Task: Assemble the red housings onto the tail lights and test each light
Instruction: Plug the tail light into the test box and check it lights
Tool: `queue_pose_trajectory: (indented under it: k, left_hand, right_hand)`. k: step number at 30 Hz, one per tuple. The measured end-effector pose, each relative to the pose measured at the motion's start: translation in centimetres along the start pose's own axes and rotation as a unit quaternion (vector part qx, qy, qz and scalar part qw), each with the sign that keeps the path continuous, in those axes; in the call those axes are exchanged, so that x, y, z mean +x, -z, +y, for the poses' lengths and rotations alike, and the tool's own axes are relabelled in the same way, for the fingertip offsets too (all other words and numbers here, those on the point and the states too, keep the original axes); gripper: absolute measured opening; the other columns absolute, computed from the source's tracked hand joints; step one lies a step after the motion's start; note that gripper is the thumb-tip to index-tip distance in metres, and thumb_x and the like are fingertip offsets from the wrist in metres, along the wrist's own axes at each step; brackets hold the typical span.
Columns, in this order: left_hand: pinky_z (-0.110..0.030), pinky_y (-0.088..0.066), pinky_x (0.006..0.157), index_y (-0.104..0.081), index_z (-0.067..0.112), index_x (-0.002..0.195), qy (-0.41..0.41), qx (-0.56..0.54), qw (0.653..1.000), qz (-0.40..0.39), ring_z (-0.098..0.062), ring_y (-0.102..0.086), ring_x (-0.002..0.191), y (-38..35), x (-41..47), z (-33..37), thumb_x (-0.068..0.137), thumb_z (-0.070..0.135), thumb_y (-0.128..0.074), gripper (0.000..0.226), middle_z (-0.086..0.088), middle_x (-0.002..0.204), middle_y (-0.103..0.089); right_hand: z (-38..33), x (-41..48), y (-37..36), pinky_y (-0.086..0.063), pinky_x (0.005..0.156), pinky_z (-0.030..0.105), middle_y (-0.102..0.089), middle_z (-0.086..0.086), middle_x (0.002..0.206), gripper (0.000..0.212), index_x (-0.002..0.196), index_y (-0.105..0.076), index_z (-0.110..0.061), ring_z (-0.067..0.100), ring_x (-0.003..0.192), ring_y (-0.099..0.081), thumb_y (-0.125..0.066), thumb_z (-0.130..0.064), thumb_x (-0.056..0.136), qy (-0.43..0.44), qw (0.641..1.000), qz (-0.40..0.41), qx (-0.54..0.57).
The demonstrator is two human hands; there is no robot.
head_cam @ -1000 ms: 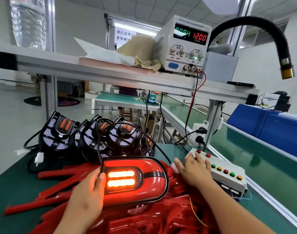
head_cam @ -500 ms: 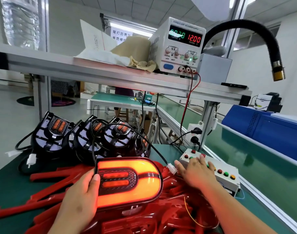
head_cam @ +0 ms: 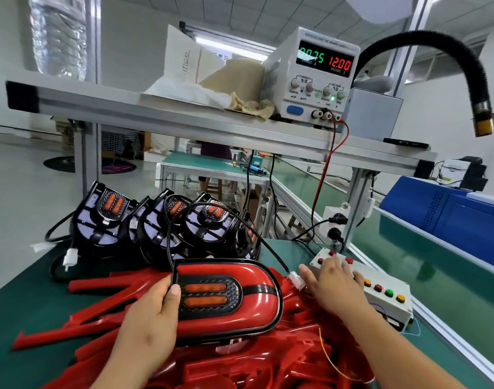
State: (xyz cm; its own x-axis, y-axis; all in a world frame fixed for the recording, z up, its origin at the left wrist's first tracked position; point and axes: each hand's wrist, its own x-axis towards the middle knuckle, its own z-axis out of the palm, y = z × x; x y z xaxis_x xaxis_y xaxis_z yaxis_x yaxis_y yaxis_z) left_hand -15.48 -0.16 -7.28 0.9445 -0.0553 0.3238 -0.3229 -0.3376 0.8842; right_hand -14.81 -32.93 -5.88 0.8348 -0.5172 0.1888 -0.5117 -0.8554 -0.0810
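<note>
From the head camera: my left grip clasps the flat end of the glossy red oval tail light, which lies atop loose red plastic housings. It seems light, rigid and slick, so the rim holds best. My right grip, flat-fingered, presses the white button box.

Bright, even overhead light; glare on the red housing; wide-angle bending at edges; slight motion blur throughout.
</note>
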Motion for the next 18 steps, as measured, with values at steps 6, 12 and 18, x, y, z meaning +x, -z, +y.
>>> queue_pose_trajectory:
  k: [6,12,18]
  left_hand:
    - [-0.008,-0.033,0.071,-0.051,0.057,0.090,0.007,-0.014,1.000,-0.012,0.028,-0.050,0.087,0.2,-0.2,0.4,0.101,0.034,-0.038,0.028,0.050,0.087,-0.057]
    - [-0.005,-0.032,0.072,-0.049,0.063,0.084,0.002,-0.007,1.000,0.007,0.027,-0.048,0.083,0.2,0.1,0.2,0.102,0.028,-0.042,0.040,0.042,0.077,-0.058]
    - [-0.005,-0.033,0.072,-0.050,0.061,0.086,-0.008,-0.002,1.000,0.004,0.024,-0.050,0.083,0.0,0.1,-0.1,0.102,0.027,-0.042,0.039,0.040,0.079,-0.059]
  right_hand:
    - [-1.4,0.4,-0.5,-0.020,0.110,0.052,-0.038,0.003,0.152,0.074,0.143,-0.033,-0.021,0.029,0.138,-0.033,-0.015,-0.071,0.091,0.021,1.000,0.001,-0.013]
    - [-1.9,0.4,-0.6,-0.016,0.110,0.059,-0.042,0.003,0.148,0.080,0.135,-0.041,-0.022,0.028,0.138,-0.032,-0.010,-0.077,0.087,-0.006,1.000,-0.010,-0.028]
    - [-2.1,0.3,-0.5,-0.006,0.111,0.063,-0.036,0.006,0.153,0.084,0.142,-0.036,-0.019,0.031,0.142,-0.026,-0.008,-0.076,0.087,-0.009,0.999,-0.022,-0.029]
